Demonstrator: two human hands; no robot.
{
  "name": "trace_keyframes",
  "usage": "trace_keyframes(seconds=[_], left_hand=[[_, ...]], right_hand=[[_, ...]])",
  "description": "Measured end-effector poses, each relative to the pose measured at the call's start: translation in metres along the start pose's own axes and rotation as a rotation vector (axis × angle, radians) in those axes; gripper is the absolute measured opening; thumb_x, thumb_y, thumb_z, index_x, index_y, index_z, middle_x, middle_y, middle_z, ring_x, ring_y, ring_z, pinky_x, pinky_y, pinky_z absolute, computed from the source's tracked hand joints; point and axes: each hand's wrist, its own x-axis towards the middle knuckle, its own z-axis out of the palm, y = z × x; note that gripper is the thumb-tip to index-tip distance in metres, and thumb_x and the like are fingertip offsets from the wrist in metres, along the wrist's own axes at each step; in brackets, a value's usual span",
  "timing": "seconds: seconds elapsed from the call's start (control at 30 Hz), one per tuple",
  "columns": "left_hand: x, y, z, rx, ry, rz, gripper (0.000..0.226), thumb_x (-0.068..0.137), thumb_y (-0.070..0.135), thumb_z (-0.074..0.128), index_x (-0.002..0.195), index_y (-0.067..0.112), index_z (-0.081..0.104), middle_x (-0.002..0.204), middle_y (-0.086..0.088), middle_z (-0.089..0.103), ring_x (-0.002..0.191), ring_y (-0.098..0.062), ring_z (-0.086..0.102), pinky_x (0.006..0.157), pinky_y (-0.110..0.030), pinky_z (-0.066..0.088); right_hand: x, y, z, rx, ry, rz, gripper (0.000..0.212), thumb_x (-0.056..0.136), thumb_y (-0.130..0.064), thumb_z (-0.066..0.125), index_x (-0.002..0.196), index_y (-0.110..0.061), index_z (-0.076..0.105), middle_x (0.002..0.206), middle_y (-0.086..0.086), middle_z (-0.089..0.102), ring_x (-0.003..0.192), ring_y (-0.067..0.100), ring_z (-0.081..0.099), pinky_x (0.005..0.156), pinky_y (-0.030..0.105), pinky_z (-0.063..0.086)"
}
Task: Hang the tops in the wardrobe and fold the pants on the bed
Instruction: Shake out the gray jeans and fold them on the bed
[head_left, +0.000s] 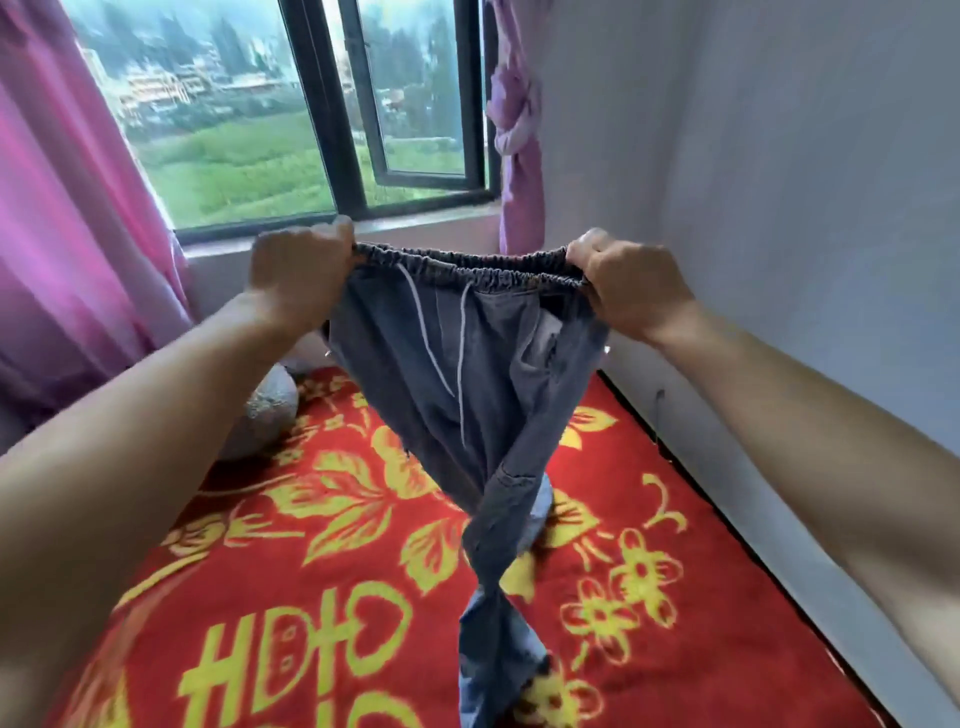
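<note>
Beyond both hands stands a dark-framed window (332, 104), its right casement (421, 93) swung open outward. Through the glass lie green fields (249, 166) and, farther off, pale buildings (156, 88) under hazy trees. A pale sill (415, 221) runs just behind the left hand (298, 273). A pink curtain (62, 234) hangs well to the left of that hand. Above the right hand (631, 291) a lilac curtain (517, 130) is tied in a knot beside the window frame. A plain pale wall (779, 182) fills the space to the right of the right hand. Below the left hand sits a grey rounded bundle (270, 410), near the foot of the pink curtain
</note>
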Motion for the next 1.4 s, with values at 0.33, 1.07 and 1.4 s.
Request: trace_keyframes(seconds=[0.33, 1.07, 1.4], left_hand=[[0.01, -0.046, -0.048, -0.065, 0.415, -0.06, 0.05, 0.099, 0.051, 0.046, 0.108, 0.002, 0.055, 0.09, -0.025, 0.061, 0.085, -0.043, 0.061, 0.056, -0.042, 0.034], [0.019, -0.084, -0.077, 0.029, 0.259, -0.101, 0.027, 0.093, 0.004, 0.056, 0.121, 0.004, 0.055, 0.104, -0.027, 0.052, 0.101, -0.043, 0.052, 0.083, -0.055, 0.041], [0.017, -0.092, -0.113, -0.005, 0.603, -0.138, 0.042, 0.101, 0.043, 0.047, 0.096, 0.001, 0.056, 0.092, -0.023, 0.051, 0.086, -0.039, 0.053, 0.058, -0.043, 0.035]], right_hand=[[0.047, 0.003, -0.073, 0.279, 0.309, 0.142, 0.068, 0.088, -0.01, 0.05, 0.15, -0.031, 0.029, 0.132, 0.016, 0.052, 0.091, 0.045, 0.062, 0.075, 0.049, 0.05], [0.1, 0.02, -0.122, 0.166, 0.357, 0.028, 0.037, 0.101, -0.047, 0.049, 0.12, -0.015, 0.046, 0.102, 0.011, 0.066, 0.083, 0.033, 0.064, 0.068, 0.036, 0.04], [0.094, 0.018, -0.155, 0.36, 0.565, 0.032, 0.038, 0.101, -0.042, 0.048, 0.129, -0.016, 0.05, 0.118, 0.01, 0.064, 0.101, 0.035, 0.06, 0.081, 0.039, 0.044]])
